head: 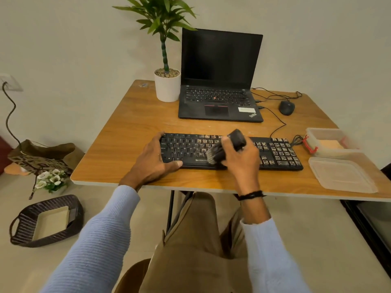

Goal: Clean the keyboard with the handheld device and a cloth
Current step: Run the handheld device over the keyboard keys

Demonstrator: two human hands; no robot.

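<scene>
Containers first. Off to the right of the right grip [241,159] there's a clear plastic box [323,132] with red clips on its near side. Inside it is a peach-orange thing [330,144] that looks like a folded cloth, but I can't tell for sure. Its lid [342,174] lies flat on the desk [118,127], just in front of the box.

Way down and left of the left grip [156,163], on the floor, there's a dark woven basket [23,227] with a beige liner and nothing else in it that I can see. Further back from the left grip is a white pot [167,87] topped with pebbles, with a green plant growing out of it.

The keyboard [277,153] is black and full-size, sitting near the front edge of the desk under both grips. The keys left of the right grip look pretty clean. The ones under it and out to its right, number pad included, are speckled with pale crumbs and dust.

The right grip is wrapped around the handheld device [237,137], a chunky black thing tilted so its brush end touches the keys near the spacebar. The left grip is spread flat over the keyboard's left end, with the thumb along the front edge.

A laptop [220,81] and mouse [286,107] sit further back, beyond the right grip.
</scene>
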